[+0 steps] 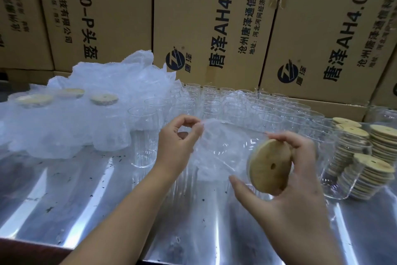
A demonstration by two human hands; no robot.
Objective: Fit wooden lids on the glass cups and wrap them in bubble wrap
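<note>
**Step in hand: wrapping, one cup.**

1. Status. Lid is already fitted, so this unit is at the wrap stage. Wrap looks only partly round the cup.
2. Right hand: thumb below, fingers curled over the top, grasping the rim of the wooden lid. The lid faces the camera, tilted, w/ its small hole visible. It is held in the air above the table.
3. Cup: appears to lie on its side behind the lid, pointing toward the left hand. Its outline is hard to separate from the clear film.
4. Left hand: thumb and forefinger pinch the far edge of the bubble wrap, w/ the other fingers curled. The sheet is drawn fairly taut btwn both hands.
5. Ref. positions:
   - Bare cups stand in rows at the back.
   - Spare lids are stacked at right.
   - Wrapped bundles sit at left.
   - Cardboard boxes stand behind.

**Next move (est.):**
- Bring the pinched edge over and round the glass.
- Roll or turn the cup w/ the lid-side grip.
- Keep pressure on the lid so it stays seated.
- Keep the film snug. Slack would likely leave the glass wall exposed.
- Tuck the open end, then set the bundle w/ the finished ones at left.
</note>
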